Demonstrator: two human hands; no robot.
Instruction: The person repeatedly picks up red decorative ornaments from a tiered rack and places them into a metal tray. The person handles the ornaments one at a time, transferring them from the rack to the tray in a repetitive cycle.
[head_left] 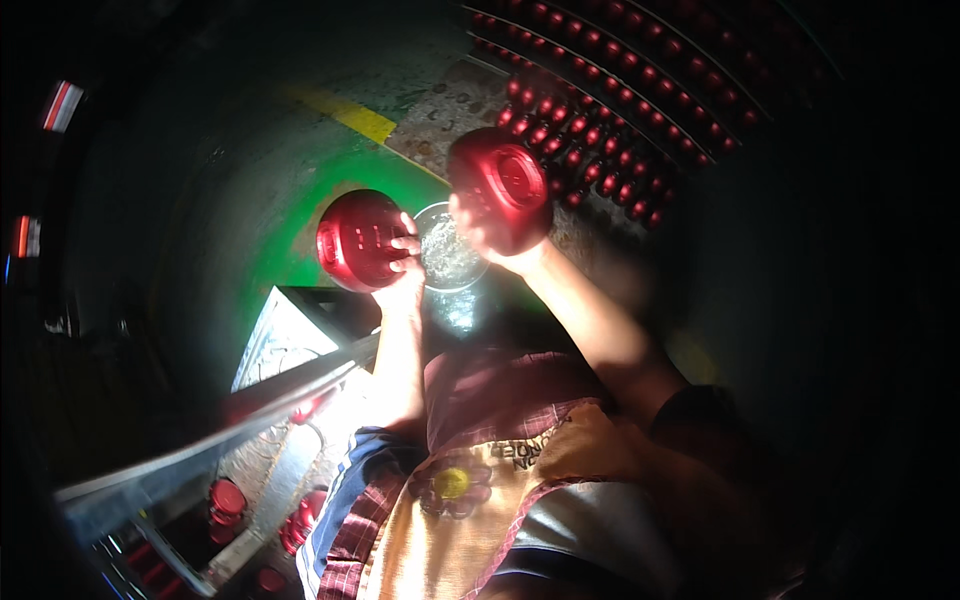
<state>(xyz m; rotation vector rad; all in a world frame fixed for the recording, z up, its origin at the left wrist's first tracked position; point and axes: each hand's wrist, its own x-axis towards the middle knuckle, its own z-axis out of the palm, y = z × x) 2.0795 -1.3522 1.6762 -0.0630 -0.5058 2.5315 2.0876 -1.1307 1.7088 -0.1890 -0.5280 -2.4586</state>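
My left hand point(405, 270) grips the right side of a glossy red rounded shell point(362, 240) with small slots in its face; the fingers curl over its edge. Farther right and higher, my right hand point(497, 248) holds a second red shell point(505, 185), which has a raised oval ring. The shell partly covers that hand, and its fingertips are blurred. Between and below the two shells is a round, clear-rimmed container point(447, 250) with bright, glittering contents; glare hides what they are. The shells are apart from each other.
Several rows of small shiny red parts point(600, 150) stand at the far right. A metal rail point(220, 440) runs along my left, with a pale panel point(285, 335) beside it and red pieces point(227, 500) below. A yellow floor stripe point(350, 115) lies ahead; the surroundings are dark.
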